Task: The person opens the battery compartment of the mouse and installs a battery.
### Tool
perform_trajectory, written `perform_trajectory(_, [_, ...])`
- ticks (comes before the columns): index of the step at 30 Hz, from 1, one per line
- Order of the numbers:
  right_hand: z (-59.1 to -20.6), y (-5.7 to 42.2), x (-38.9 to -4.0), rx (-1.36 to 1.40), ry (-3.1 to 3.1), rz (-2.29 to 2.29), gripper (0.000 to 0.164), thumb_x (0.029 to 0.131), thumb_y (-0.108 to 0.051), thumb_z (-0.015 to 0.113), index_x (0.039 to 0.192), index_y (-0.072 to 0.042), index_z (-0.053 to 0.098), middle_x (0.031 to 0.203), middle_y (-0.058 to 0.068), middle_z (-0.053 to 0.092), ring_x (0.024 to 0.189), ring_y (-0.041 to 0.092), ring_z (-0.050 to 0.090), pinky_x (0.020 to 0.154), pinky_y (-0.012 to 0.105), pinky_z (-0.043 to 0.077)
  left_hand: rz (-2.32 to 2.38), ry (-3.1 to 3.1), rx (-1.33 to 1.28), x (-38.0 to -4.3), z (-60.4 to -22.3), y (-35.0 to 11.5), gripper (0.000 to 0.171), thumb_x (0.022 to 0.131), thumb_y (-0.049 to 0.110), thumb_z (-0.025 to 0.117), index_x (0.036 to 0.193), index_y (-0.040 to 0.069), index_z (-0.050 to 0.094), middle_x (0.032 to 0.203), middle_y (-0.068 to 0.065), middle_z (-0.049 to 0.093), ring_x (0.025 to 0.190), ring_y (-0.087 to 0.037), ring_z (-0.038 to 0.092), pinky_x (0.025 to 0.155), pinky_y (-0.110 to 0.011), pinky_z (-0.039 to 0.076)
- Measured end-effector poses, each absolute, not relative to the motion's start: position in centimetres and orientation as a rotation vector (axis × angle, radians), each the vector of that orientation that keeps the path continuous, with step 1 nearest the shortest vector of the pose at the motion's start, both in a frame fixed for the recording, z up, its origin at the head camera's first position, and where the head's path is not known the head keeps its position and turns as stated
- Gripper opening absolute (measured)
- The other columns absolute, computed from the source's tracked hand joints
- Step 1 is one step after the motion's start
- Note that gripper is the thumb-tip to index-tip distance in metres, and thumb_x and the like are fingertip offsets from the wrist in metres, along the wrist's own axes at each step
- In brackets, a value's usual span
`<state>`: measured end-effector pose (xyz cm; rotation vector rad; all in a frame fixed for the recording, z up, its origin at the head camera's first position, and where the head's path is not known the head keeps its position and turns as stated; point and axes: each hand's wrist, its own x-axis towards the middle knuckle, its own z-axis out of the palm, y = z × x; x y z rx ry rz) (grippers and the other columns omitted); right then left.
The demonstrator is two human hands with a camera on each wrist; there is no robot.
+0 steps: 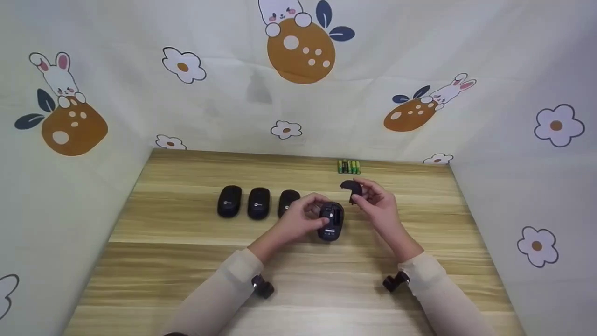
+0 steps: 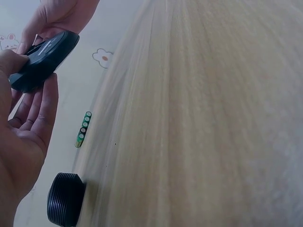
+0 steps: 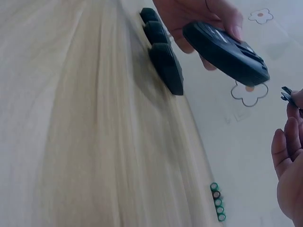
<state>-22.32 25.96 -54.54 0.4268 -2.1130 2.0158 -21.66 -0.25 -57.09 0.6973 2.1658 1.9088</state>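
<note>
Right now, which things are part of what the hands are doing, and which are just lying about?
In use:
left hand holding the open mouse
right hand pinching the cover

Lying about:
three mice in a row
batteries at the table's back edge

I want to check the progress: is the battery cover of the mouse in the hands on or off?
Off. The left hand holds the mouse with its compartment exposed, and the right hand pinches the removed cover.

My head camera looks down and forward over the whole pale wooden tabletop [image 1: 186, 261] toward its far edge, while both wrist cameras skim close along it, sharing the row of green-tipped batteries [image 2: 82, 129].
</note>
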Motion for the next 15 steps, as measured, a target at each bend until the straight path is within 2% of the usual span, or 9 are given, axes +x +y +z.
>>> perform_trajectory(9, [-54.7, 28.4, -23.8, 0.342, -2.220, 2.022, 0.038, 0.096, 0.011, 0.078, 0.134, 0.009, 0.072, 0.093, 0.009, 0.074, 0.084, 0.014, 0.070, 0.073, 0.021, 0.059, 1.911, 2.169, 0.673, -21.6, -57.0, -0.2, 0.045, 0.091, 0.006, 0.087, 0.134, 0.008, 0.073, 0.110, 0.000, 0.074, 0.097, -0.018, 0.067, 0.094, -0.040, 0.057])
perform_trajectory(15, [-55.2, 29.7, -24.8, 0.280, -2.324, 1.980, 0.037, 0.096, 0.008, 0.081, 0.133, 0.006, 0.075, 0.090, 0.009, 0.071, 0.074, 0.011, 0.063, 0.063, 0.018, 0.054, 1.905, 2.169, 0.669, -21.7, -57.2, -0.2, 0.045, 0.091, 0.005, 0.087, 0.133, 0.008, 0.072, 0.112, -0.001, 0.074, 0.098, -0.020, 0.068, 0.095, -0.043, 0.058])
